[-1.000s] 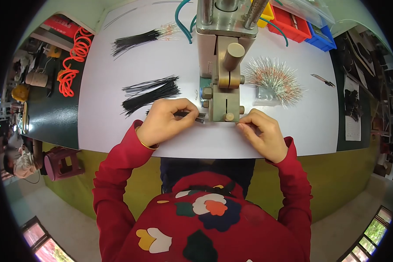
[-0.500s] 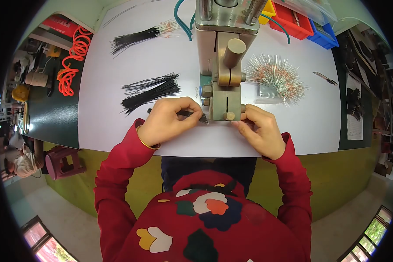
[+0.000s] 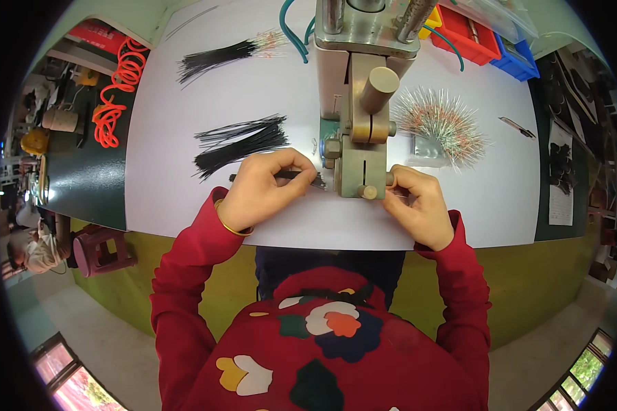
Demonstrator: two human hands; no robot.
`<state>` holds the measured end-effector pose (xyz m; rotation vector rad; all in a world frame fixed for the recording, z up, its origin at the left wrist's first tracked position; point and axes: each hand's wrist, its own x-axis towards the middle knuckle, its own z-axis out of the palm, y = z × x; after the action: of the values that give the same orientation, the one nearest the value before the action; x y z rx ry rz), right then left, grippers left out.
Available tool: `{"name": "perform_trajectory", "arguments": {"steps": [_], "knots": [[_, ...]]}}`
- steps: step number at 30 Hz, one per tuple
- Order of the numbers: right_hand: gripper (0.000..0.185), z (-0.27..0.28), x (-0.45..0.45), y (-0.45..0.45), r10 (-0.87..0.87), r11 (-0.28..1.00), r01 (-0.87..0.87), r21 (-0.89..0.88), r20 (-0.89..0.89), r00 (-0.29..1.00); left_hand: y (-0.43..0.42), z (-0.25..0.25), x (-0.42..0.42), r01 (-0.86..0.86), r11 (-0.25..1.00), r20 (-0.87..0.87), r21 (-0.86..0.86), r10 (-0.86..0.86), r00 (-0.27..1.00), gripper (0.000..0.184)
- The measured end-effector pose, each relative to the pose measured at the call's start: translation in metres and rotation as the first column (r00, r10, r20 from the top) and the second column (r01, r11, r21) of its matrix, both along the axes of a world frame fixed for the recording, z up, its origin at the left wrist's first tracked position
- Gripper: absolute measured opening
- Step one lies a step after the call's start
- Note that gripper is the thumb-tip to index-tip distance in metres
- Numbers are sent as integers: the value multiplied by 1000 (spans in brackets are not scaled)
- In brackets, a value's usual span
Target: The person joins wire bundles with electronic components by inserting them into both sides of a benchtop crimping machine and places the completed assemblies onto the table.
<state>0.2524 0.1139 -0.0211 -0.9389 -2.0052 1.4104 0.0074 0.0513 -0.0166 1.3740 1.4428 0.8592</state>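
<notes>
My left hand [image 3: 271,186] is closed on a small bunch of black wires [image 3: 317,179], whose ends point toward the metal press [image 3: 360,168]. On the other side of the press head, my right hand [image 3: 418,205] is pinched, with thin wire ends faintly showing at its fingers. Beyond my left hand lies a bundle of black wires [image 3: 243,147]. Right of the press, a fanned bunch of wires with silvery and orange ends [image 3: 442,123] rests by a clear block [image 3: 427,149].
Another black wire bundle [image 3: 219,58] lies at the back left. A pen [image 3: 517,127] is at the right. Red [image 3: 466,38] and blue [image 3: 516,63] bins stand at the back right. A coiled orange hose [image 3: 108,109] hangs at the left; a person [image 3: 44,246] sits beyond.
My right hand has shifted slightly right, away from the press head. My left hand keeps its grip on the black wires. The whole view has moved a little.
</notes>
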Motion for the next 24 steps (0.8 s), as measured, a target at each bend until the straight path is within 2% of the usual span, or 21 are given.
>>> {"name": "perform_trajectory", "arguments": {"steps": [6,11,14,15,18,22,24], "knots": [[10,-8,-3,-2,5,1000,-5,-3,-18,1000,-5,-3,9,34,988,-208,148,-2,978,12],[10,-6,-5,-3,1,1000,-1,-3,-25,1000,-5,-3,13,21,996,-163,92,-6,987,12],[10,-4,-6,-3,-2,1000,2,-5,-46,999,-4,-9,14,-14,998,5,66,14,1000,12],[10,-2,-6,-3,-2,1000,2,-4,-46,999,-4,-8,13,-14,998,6,68,14,1000,12],[11,4,-7,-4,-1,987,-17,-157,-119,993,-2,11,12,23,992,271,-121,10,962,12],[12,11,-16,-3,13,974,-48,-220,-157,987,4,14,14,96,984,404,-147,-29,914,11],[12,10,-18,-2,17,976,-48,-213,-147,989,6,11,14,101,985,414,-141,-34,909,11]]}}
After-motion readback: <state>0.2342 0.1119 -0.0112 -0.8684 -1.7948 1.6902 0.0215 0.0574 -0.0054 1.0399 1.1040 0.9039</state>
